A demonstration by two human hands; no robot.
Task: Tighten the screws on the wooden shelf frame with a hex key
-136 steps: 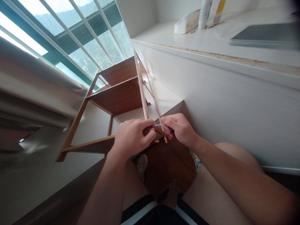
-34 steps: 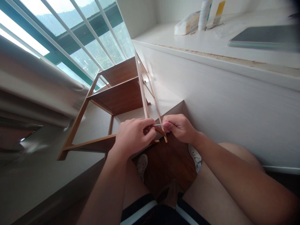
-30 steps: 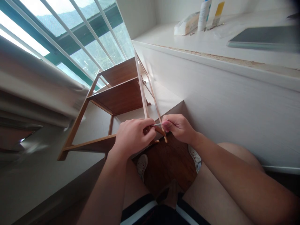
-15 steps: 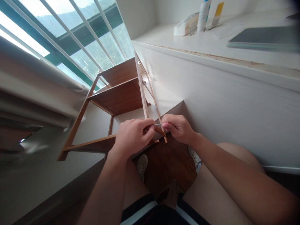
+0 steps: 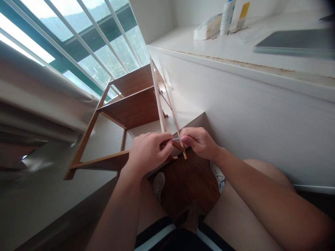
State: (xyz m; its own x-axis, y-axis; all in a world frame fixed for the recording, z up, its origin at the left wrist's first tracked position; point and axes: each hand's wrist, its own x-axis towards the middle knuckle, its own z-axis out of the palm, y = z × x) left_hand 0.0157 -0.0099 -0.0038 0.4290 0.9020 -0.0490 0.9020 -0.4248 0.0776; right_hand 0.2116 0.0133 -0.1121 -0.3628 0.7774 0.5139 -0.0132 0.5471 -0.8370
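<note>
A brown wooden shelf rack [image 5: 131, 108] lies on its side on a white ledge by the window. My left hand [image 5: 148, 151] is closed over the near corner of its frame. My right hand [image 5: 200, 142] pinches a thin metal tool [image 5: 177, 138], like a hex key, whose tip runs into the frame between the two hands. A dark wooden panel [image 5: 185, 181] rests under my hands, between my knees.
A white counter [image 5: 235, 45] rises on the right, with a tablet [image 5: 295, 40], a tissue pack [image 5: 206, 26] and two bottles [image 5: 231, 14] on top. A barred window [image 5: 86, 38] and a grey curtain [image 5: 39, 101] fill the left. My shoes [image 5: 158, 183] show below.
My right hand's fingers have shifted slightly on the metal tool, turning it in place. The left hand and the rack have stayed where they were.
</note>
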